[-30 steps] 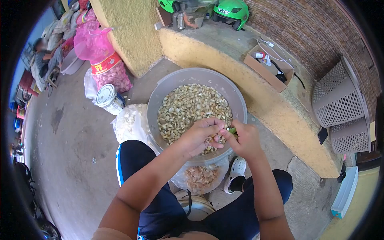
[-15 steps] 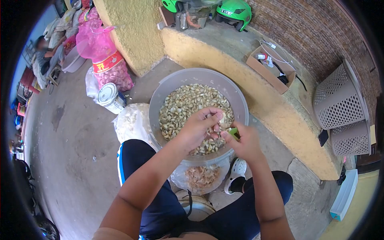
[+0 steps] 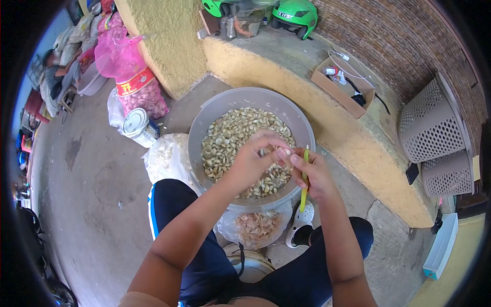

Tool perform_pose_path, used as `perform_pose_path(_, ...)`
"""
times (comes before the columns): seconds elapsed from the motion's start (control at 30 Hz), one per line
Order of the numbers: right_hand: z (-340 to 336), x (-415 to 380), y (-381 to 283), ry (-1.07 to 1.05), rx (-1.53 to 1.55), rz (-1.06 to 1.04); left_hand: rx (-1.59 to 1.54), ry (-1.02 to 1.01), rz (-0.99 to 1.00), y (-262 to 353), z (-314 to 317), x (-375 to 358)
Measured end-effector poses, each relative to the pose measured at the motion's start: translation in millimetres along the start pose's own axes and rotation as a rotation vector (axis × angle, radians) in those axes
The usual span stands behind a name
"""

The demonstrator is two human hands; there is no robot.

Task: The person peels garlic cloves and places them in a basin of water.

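A large grey tub (image 3: pixel 201 110) in front of me holds many garlic cloves (image 3: pixel 225 135), apparently in their skins. Over its right side, my left hand (image 3: pixel 258 156) pinches a pale garlic clove (image 3: pixel 287 152) between thumb and fingers. My right hand (image 3: pixel 314 174) meets it there, its thumb tip close against the clove. Tucked upright in the right fingers is a slim yellow-green knife (image 3: pixel 305 179); its blade is hard to make out. Below the tub's near rim, a clear plastic bag (image 3: pixel 230 225) contains brownish garlic skins (image 3: pixel 257 225).
Left of the tub sit a white plastic bag (image 3: pixel 171 158), a paint can (image 3: pixel 140 128) and a pink mesh sack of garlic (image 3: pixel 146 100). On the ledge at right are a cardboard box (image 3: pixel 335 92) and a green helmet (image 3: pixel 296 18). Another person (image 3: pixel 55 74) sits far left.
My right hand has turned, so the knife, mostly hidden before, now stands upright in view. Both hands have come closer together around the clove.
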State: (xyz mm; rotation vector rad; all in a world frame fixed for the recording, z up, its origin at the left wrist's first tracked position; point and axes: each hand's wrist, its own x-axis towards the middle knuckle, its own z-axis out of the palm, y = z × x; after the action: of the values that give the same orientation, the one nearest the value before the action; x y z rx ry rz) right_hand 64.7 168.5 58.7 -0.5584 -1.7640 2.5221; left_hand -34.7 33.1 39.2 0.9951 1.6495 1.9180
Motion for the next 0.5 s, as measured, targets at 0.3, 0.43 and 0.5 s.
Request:
perform_pose_path(0.3, 3, 4, 8, 0.068, -0.087, -0.012, 0.043, -0.017, -0.159, 3, -1, 3)
perform_pose_path(0.43, 11, 3, 1, 0.19, -0.421, -0.033, 0.41, 0.006, 0.272, -10, -6, 7)
perform_pose_path(0.5, 9, 2, 4, 0.197, -0.448, -0.075, 0.299, 0.01, -0.04, -3, -5, 5)
